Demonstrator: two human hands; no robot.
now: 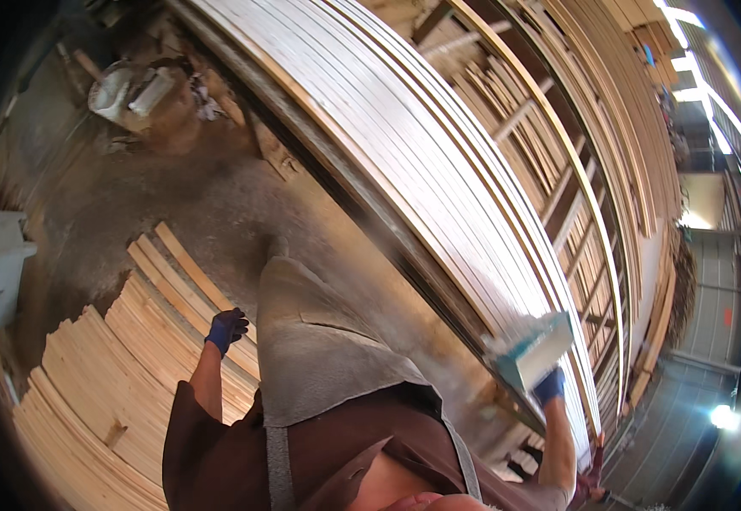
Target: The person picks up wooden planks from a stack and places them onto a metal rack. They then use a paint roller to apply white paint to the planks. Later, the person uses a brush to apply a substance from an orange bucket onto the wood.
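My right hand [549,387], in a blue glove, is closed on a wide teal-and-white block-shaped tool [539,351], blurred by motion, its exact kind unclear. The tool rests over the right end of a long row of pale, shiny wooden strips [404,145] laid side by side on a bench. My left hand [227,330], in a dark blue glove, hangs to the left, fingers loosely bent and apart with nothing in them. Below and around it lie stacked bare wooden strips [140,349].
Beyond the bench stand racks of long wooden strips [617,119]. A tub [115,95] with a pale item sits on the floor [132,187] at the far left, a light grey container [0,264] at the left edge. Another person's arm [593,473] shows at lower right.
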